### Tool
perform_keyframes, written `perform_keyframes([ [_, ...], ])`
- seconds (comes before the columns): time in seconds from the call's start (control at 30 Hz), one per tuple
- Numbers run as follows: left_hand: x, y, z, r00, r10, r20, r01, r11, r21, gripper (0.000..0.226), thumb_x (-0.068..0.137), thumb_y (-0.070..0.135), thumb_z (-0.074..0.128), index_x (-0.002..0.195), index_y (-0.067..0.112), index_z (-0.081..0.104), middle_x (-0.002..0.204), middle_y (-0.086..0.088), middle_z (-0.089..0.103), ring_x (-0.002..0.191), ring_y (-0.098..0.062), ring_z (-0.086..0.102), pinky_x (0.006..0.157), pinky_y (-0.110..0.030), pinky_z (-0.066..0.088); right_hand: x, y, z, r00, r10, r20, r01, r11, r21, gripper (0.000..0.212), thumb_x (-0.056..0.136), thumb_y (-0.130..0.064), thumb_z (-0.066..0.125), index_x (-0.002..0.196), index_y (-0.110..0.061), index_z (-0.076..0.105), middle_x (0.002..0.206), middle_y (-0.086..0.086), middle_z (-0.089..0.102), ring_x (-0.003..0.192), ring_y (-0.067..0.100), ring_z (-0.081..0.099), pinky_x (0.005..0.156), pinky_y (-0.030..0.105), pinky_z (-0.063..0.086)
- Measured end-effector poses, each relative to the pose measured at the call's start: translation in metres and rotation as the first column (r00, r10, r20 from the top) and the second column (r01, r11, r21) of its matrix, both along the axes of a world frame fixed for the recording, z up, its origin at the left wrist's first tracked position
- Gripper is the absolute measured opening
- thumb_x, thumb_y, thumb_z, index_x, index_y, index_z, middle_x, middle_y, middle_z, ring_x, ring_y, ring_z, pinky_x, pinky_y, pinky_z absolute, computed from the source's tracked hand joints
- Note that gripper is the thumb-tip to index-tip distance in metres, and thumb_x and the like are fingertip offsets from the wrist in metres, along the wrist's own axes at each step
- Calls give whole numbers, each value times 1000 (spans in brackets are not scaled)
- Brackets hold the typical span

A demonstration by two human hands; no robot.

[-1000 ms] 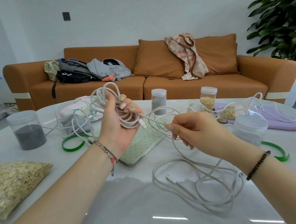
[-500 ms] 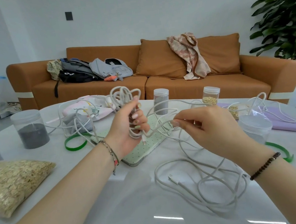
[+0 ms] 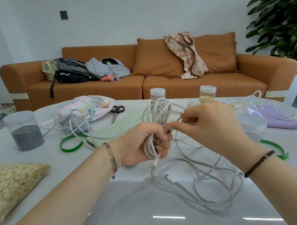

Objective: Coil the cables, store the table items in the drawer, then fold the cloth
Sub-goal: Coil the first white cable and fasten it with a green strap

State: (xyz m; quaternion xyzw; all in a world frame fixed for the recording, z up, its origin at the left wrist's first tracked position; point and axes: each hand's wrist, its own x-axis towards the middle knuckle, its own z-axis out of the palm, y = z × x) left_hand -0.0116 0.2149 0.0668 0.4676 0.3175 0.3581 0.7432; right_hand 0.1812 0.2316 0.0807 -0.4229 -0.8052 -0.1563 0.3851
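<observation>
Lowered toward the desk (image 3: 118,216), the left hand (image 3: 140,146) now grips the white cable bundle (image 3: 160,118) with closed fingers while the right hand (image 3: 213,122) pinches a strand against it, so coiling continues.

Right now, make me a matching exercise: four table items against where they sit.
Items:
1. scissors
2. bag of oats
3. jar of dark powder
4. cable bundle

Places:
A. gripped in the left hand
B. near left edge of the table
C. beside the pink patterned cloth
D. far left, behind the oats

Pairs: 1-C, 2-B, 3-D, 4-A
</observation>
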Motion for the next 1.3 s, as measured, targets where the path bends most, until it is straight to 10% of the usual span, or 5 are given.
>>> perform_keyframes([
  [0.23, -10, 6, 7, 931, 53, 361, -9, 992, -123, 36, 84, 5, 57, 118, 8, 43, 70, -4, 45, 54, -10, 41, 46, -19, 42, 6, 4, 4, 986, 115, -122, -121, 992, -43, 52, 90, -60, 58, 58, -19, 54, 50, -4, 48, 53, 15, 49, 47, 31, 35],
  [0.47, -19, 6, 15, 788, 138, 600, -86, 990, -114, 6, 89, 5, 55, 89, 7, 49, 70, -1, 46, 48, -6, 43, 41, -14, 40, 9, 2, 7, 932, 244, -267, -270, 960, -67, 46, 101, -44, 51, 68, -13, 49, 56, 0, 44, 56, 21, 45, 54, 48, 43],
  [0.7, -3, 0, 5, 987, 99, 129, -111, 990, 87, 9, 86, 5, 65, 90, 10, 58, 65, -1, 48, 44, -5, 38, 36, -15, 35, 5, -5, 11, 886, 271, -377, -312, 949, -52, 40, 103, -33, 54, 71, -10, 53, 53, 2, 40, 51, 17, 37, 51, 45, 38],
  [0.97, 4, -9, 2, 979, -55, -199, 61, 998, 23, 31, 90, 40, 62, 69, 18, 56, 55, 5, 27, 44, -5, 24, 37, -15, 25, 6, -3, 13, 900, 201, -387, -248, 966, -76, 41, 99, -46, 57, 70, -17, 55, 55, 5, 45, 55, 22, 42, 53, 46, 44],
  [1.3, -5, 1, 18, 844, 188, 503, -201, 979, -29, 48, 98, 56, 47, 76, 14, 54, 58, 8, 32, 46, -4, 30, 41, -15, 35, 3, 5, 4, 909, 133, -395, -265, 915, -303, 40, 106, -39, 41, 76, -16, 53, 59, 8, 56, 59, 28, 53, 59, 52, 49],
])
